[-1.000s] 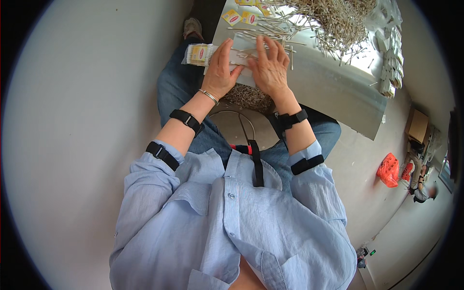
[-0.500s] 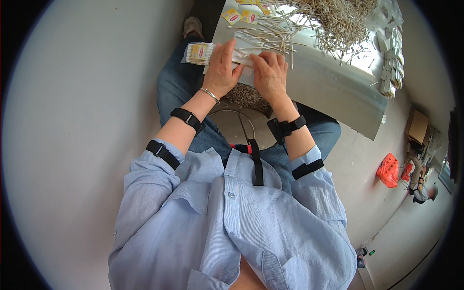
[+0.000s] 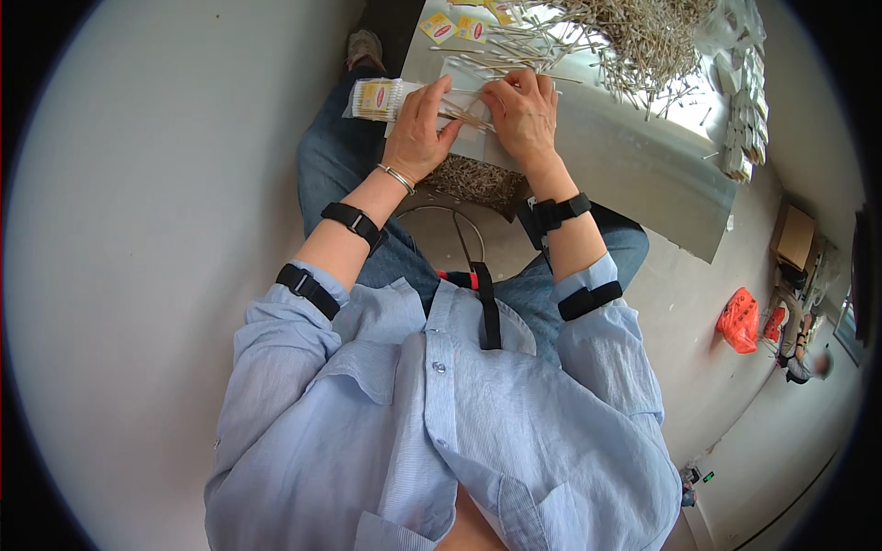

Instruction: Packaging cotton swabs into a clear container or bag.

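Note:
Between my hands, a small bunch of cotton swabs (image 3: 470, 118) lies over a clear plastic bag (image 3: 471, 140) at the table's near edge. My left hand (image 3: 423, 130) curls round the left ends of these swabs, its thumb on the near side. Bent over the loose swabs just right of the bunch, my right hand (image 3: 526, 115) has its fingertips pinched together; what lies in the pinch is partly hidden. A filled packet of cotton swabs (image 3: 377, 98) with a yellow label sits left of my left hand.
Loose swabs form a large heap (image 3: 648, 46) at the far right of the metal table (image 3: 634, 151). Yellow cards (image 3: 438, 28) lie at the far left; stacked packets (image 3: 746, 129) line the right edge. Below the table is a box of swabs (image 3: 473, 182). A person (image 3: 808, 367) is far right.
My right hand has shifted slightly right and away from me, onto the loose swabs. The bunch of swabs between my hands now shows more plainly. My left hand has barely moved.

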Tool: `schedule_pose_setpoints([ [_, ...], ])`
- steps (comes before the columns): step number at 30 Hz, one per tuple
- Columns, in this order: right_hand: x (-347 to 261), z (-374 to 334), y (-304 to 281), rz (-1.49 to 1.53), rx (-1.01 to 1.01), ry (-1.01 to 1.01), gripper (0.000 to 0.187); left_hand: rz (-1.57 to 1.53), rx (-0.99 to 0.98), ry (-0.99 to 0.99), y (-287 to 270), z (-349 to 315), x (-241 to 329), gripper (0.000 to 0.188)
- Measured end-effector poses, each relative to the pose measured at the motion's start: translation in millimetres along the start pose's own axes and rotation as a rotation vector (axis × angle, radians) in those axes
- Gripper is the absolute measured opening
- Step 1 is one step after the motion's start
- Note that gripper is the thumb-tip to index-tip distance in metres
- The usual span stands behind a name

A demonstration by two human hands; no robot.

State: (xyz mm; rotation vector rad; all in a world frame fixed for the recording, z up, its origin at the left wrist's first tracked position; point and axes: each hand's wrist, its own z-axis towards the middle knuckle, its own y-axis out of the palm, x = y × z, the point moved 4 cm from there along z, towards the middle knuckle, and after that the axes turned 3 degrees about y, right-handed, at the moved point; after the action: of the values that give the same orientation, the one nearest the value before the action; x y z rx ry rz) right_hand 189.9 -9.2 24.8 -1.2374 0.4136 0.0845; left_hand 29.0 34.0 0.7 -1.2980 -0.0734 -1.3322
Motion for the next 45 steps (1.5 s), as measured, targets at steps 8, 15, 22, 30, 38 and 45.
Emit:
schedule_pose_setpoints([
  [8,-8.9,0.6,10.8,-0.003,0.042,-0.008,0.013,-0.017,0.021,0.015,-1.6,-0.2,0.8,0.069],
  [15,-15.0,-15.1,-2.9,0.194,0.123,-0.003,0.010,-0.087,0.000,-0.016,-0.3,-3.3,-4.6,0.069],
  [22,-7.1,-66.3,-9.7,0.255,0.106,0.235,0.013,-0.002,0.061,0.049,-5.3,-2.1,-1.1,0.067],
  [30,-13.6,-70.2,-8.4,0.133,0.126,0.304,0.018,0.005,0.048,0.039,-0.9,-4.3,-5.1,0.045],
  [38,-15.4,-67.6,-4.2,0.115,0.131,0.343,0.013,0.072,0.052,0.067,-3.8,-1.8,-1.6,0.042],
  [45,-18.2,-50.7,5.5,0.190,0.139,0.230,0.009,0.039,0.049,0.041,-3.6,-1.5,0.2,0.053],
])
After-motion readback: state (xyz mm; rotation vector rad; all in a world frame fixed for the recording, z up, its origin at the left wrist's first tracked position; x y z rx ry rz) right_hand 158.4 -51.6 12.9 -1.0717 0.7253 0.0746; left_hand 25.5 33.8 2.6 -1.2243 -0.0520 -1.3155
